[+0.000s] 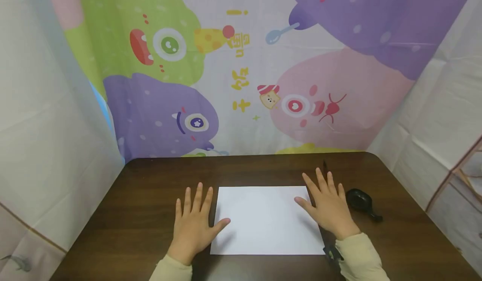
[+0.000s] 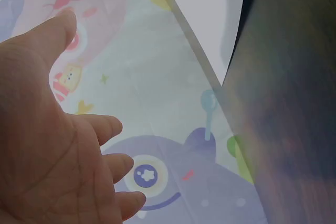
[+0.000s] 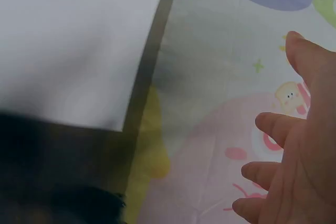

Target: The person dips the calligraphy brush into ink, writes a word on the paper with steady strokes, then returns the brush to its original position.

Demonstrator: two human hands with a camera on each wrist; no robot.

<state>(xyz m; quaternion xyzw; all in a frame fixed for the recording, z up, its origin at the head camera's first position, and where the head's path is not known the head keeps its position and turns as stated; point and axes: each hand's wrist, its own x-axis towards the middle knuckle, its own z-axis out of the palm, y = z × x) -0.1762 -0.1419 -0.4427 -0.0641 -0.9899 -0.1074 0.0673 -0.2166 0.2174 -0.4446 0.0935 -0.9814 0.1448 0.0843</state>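
A blank white sheet of paper (image 1: pixel 267 222) lies flat on the dark brown table (image 1: pixel 150 214). My left hand (image 1: pixel 193 226) is held over the sheet's left edge, fingers straight and spread, the thumb reaching over the paper. Over the right edge is my right hand (image 1: pixel 329 207), also spread, its thumb above the sheet. Shadows fall on the paper beneath both hands. Neither the left palm (image 2: pixel 52 145) nor the right palm (image 3: pixel 310 156) holds anything in the wrist views.
Just right of my right hand lies a black round object (image 1: pixel 359 200) with a short tail; its kind is unclear. A small dark thing (image 1: pixel 325 166) shows behind the right fingertips. A cartoon-printed curtain (image 1: pixel 244 134) hangs behind the table, with white cloth (image 1: pixel 444 117) at the sides.
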